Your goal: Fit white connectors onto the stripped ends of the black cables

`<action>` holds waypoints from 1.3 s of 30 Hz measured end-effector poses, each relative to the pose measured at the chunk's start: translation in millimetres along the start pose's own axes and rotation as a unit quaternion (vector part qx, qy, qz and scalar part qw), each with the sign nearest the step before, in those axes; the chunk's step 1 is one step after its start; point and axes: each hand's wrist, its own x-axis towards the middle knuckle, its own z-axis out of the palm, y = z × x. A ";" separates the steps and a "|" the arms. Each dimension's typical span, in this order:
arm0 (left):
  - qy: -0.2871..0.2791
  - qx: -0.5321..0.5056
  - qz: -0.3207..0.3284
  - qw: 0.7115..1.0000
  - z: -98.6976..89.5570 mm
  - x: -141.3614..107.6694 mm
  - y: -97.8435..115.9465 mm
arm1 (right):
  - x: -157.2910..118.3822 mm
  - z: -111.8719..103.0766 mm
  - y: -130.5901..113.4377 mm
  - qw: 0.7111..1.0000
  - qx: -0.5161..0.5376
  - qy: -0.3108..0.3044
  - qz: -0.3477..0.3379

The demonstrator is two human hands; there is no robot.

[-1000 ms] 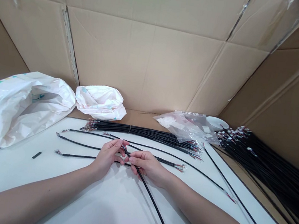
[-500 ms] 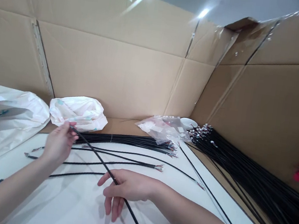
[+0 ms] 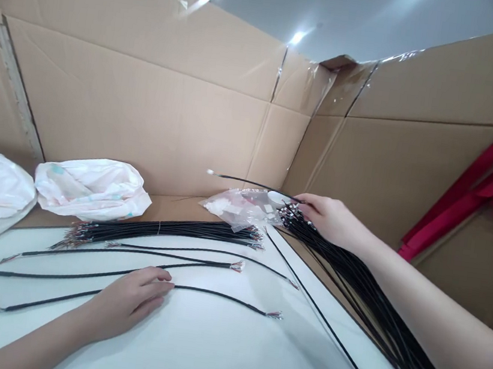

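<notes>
My right hand [image 3: 324, 216] is at the back right, closed on a black cable [image 3: 251, 183] whose end with a small white connector sticks out to the left in the air. Right under that hand lies a thick bundle of long black cables [image 3: 352, 277] with white connector ends. My left hand [image 3: 135, 300] rests on the white table, fingers stretched out and loosely apart, over the middle of a short black cable [image 3: 223, 296] with bare wire ends. Other short black cables [image 3: 57, 274] lie just beyond it.
A tied bundle of short black cables [image 3: 186, 228] lies along the back of the white table [image 3: 215, 356]. Behind are white plastic bags [image 3: 91, 188], a clear bag [image 3: 244, 205] and a white bowl [image 3: 277, 197]. Cardboard walls [image 3: 148, 105] enclose the back and right; red cloth [image 3: 478, 185] hangs right.
My view has turned right. My right hand has gone from mid-table to the cable pile and holds a cable there. My left hand has let go of its cable and come down on the table.
</notes>
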 end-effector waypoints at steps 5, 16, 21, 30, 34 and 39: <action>0.030 0.021 -0.019 0.999 1.7 0.8 -3.5 | -3.8 3.6 94.5 0.937 -0.293 0.071 0.177; 0.077 0.020 -0.046 0.996 3.2 4.4 -3.1 | -37.5 64.9 153.6 0.912 -0.370 0.040 0.171; 0.092 0.019 -0.059 0.994 5.9 5.9 -6.4 | -30.5 105.7 63.1 0.949 -0.316 0.020 0.011; 0.089 0.080 -0.138 0.983 10.4 5.6 -7.0 | -55.9 206.9 -112.0 0.952 -0.038 -0.075 -0.294; 0.132 0.145 -0.099 0.976 11.0 4.3 -14.0 | -50.6 210.5 -106.8 0.955 -0.055 -0.130 -0.259; 0.182 0.239 -0.050 0.952 6.5 0.7 -24.8 | -29.4 184.6 -75.8 0.970 -0.074 -0.113 -0.200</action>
